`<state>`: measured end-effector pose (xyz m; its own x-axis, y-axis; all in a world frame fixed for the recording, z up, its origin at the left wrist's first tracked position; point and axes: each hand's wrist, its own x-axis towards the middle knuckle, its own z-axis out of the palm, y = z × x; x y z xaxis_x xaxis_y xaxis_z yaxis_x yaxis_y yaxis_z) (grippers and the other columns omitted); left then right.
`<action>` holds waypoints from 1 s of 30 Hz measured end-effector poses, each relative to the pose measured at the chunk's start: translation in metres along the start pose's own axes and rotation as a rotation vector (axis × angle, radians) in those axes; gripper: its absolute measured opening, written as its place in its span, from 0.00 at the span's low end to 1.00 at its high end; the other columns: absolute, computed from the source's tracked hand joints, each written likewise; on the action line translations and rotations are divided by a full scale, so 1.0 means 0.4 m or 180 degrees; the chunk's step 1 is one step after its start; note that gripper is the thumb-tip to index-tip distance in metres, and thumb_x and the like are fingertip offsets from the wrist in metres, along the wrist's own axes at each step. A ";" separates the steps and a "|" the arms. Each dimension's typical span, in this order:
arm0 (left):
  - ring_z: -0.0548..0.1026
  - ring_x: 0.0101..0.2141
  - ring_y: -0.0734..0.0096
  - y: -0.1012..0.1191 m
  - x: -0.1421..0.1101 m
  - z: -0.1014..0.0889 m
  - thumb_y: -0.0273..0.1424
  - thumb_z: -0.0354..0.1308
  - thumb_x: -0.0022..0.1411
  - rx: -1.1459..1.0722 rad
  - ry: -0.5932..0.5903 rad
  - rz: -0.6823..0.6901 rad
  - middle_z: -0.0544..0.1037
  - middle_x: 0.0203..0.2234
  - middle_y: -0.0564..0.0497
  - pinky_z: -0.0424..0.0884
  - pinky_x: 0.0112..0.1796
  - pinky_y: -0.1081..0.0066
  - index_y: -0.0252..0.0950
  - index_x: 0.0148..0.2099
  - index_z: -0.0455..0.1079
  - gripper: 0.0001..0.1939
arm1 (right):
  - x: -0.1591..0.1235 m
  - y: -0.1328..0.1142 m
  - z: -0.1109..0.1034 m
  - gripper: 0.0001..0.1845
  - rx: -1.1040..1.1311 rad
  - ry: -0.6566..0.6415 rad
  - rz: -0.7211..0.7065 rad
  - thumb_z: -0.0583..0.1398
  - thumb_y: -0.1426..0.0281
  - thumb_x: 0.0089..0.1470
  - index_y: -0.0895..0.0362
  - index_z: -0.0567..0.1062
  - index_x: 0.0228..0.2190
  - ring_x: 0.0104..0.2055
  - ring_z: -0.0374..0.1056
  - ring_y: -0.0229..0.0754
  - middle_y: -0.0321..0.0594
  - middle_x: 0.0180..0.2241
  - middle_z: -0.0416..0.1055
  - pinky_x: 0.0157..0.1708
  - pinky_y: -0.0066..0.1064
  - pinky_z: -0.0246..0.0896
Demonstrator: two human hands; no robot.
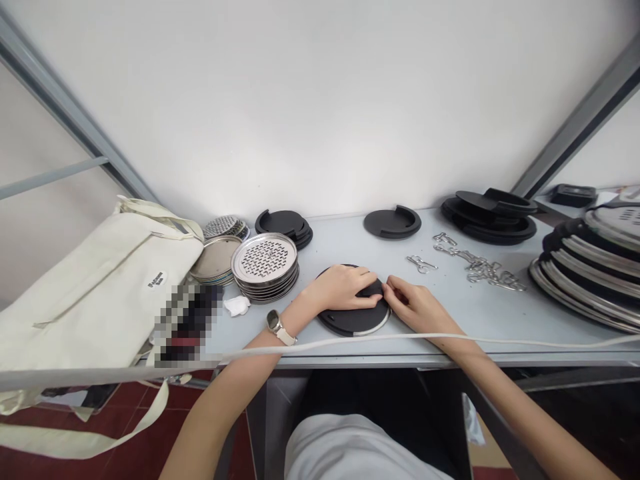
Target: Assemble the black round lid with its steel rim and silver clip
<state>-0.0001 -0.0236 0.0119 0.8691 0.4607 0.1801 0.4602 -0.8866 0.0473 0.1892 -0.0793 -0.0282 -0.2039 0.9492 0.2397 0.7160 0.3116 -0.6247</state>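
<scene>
A round black disc [345,321] with a silvery metal edge showing at its front lies flat on the table before me. My left hand [345,287] rests across its top, thumb stretched out and fingers lying flat. At the disc's right rim, the thumb and fingers of my right hand [407,301] are pinched together on the edge; whether a small part is between them is hidden. To the left stands a stack of round metal grater plates [265,260] with patterned holes. Small wire clips [423,264] lie to the right of my right hand.
Black round holders [393,223] sit along the wall. More clips [487,270] and a tall stack of metal-and-black discs [585,280] are on the right. A cream bag [100,280] fills the left. A white cable [400,339] crosses in front.
</scene>
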 end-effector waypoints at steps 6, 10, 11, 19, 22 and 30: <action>0.74 0.34 0.65 0.000 0.000 0.001 0.39 0.48 0.66 -0.0061 -0.0019 -0.0034 0.74 0.34 0.48 0.66 0.34 0.69 0.36 0.39 0.65 0.12 | 0.001 -0.005 -0.003 0.14 -0.0007 0.0014 -0.0007 0.49 0.63 0.58 0.53 0.58 0.22 0.19 0.51 0.33 0.29 0.17 0.57 0.21 0.25 0.47; 0.74 0.33 0.65 0.000 -0.001 0.003 0.40 0.48 0.66 -0.0016 0.0012 -0.0012 0.74 0.33 0.48 0.66 0.33 0.69 0.36 0.39 0.65 0.13 | 0.002 -0.007 -0.002 0.15 -0.0065 -0.0010 0.0001 0.49 0.63 0.59 0.53 0.57 0.22 0.19 0.51 0.34 0.29 0.17 0.57 0.22 0.25 0.47; 0.74 0.33 0.65 0.001 -0.001 0.002 0.40 0.48 0.66 0.0007 0.0024 -0.0009 0.74 0.33 0.48 0.66 0.33 0.69 0.36 0.39 0.65 0.13 | 0.003 -0.007 -0.002 0.15 -0.0077 -0.0013 -0.0002 0.49 0.63 0.59 0.53 0.56 0.22 0.19 0.51 0.34 0.29 0.16 0.56 0.22 0.26 0.47; 0.74 0.34 0.64 0.002 -0.004 -0.002 0.41 0.48 0.66 -0.0019 -0.0008 -0.0032 0.74 0.34 0.48 0.66 0.33 0.68 0.36 0.40 0.65 0.14 | 0.002 -0.007 -0.001 0.14 -0.0068 0.0001 -0.0052 0.49 0.64 0.58 0.53 0.57 0.22 0.18 0.51 0.33 0.29 0.16 0.56 0.21 0.25 0.48; 0.74 0.33 0.65 -0.003 -0.004 0.001 0.42 0.48 0.66 -0.0059 -0.0004 -0.0031 0.74 0.33 0.48 0.66 0.33 0.69 0.36 0.40 0.65 0.14 | 0.003 -0.010 -0.003 0.14 -0.0107 0.0007 -0.0044 0.49 0.64 0.58 0.53 0.58 0.22 0.18 0.52 0.33 0.29 0.16 0.55 0.21 0.25 0.48; 0.73 0.30 0.68 -0.009 -0.004 0.005 0.43 0.47 0.66 -0.0067 0.0067 0.0024 0.74 0.31 0.51 0.62 0.29 0.71 0.36 0.36 0.63 0.15 | 0.002 -0.011 -0.005 0.15 -0.0174 -0.0045 0.0047 0.49 0.63 0.58 0.53 0.56 0.21 0.19 0.53 0.34 0.29 0.16 0.55 0.21 0.26 0.47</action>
<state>-0.0026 -0.0210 0.0094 0.8684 0.4533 0.2010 0.4496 -0.8908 0.0665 0.1873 -0.0801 -0.0236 -0.2022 0.9543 0.2199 0.7543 0.2949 -0.5866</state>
